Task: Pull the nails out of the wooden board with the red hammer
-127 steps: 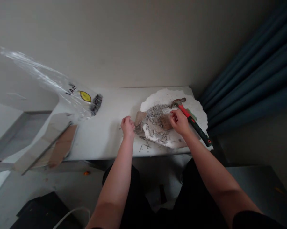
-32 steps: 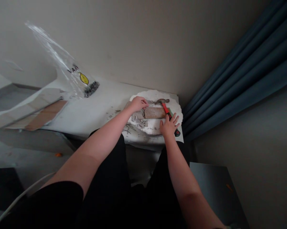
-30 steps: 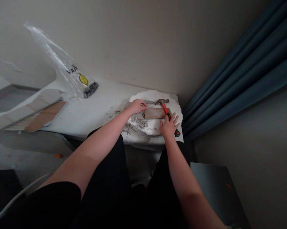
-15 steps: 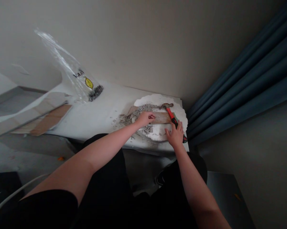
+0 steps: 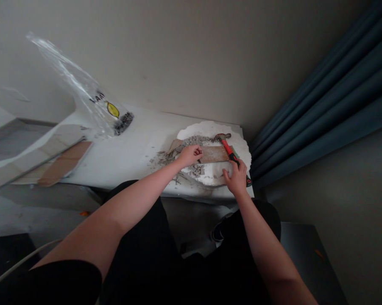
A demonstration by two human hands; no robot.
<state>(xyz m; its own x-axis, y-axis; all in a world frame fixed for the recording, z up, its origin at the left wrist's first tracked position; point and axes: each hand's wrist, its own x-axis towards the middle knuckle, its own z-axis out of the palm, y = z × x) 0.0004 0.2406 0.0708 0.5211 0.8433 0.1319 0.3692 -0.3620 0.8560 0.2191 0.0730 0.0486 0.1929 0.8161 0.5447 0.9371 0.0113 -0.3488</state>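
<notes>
A brown tile piece (image 5: 213, 154) lies flat on a white foam slab (image 5: 238, 142) at the right end of a white table (image 5: 140, 144). My left hand (image 5: 189, 155) is closed in a pinch at the tile's left end, knuckles up; what it pinches is hidden. My right hand (image 5: 236, 176) curls its fingers around the lower handle of a red and black hammer (image 5: 228, 148), whose steel head rests at the tile's far right corner. Grey rubble (image 5: 191, 140) is heaped behind and left of the tile.
A clear plastic bag (image 5: 92, 101) with a yellow logo stands up at the table's back left. Long tile strips (image 5: 44, 159) lie over the table's left edge. Dark blue curtains (image 5: 318, 84) hang close on the right. A white cable (image 5: 15, 264) runs along the floor.
My right hand has gone from spread fingers beside the hammer to curled around its handle. My left hand has stayed at the tile's left end. The camera view has shifted slightly.
</notes>
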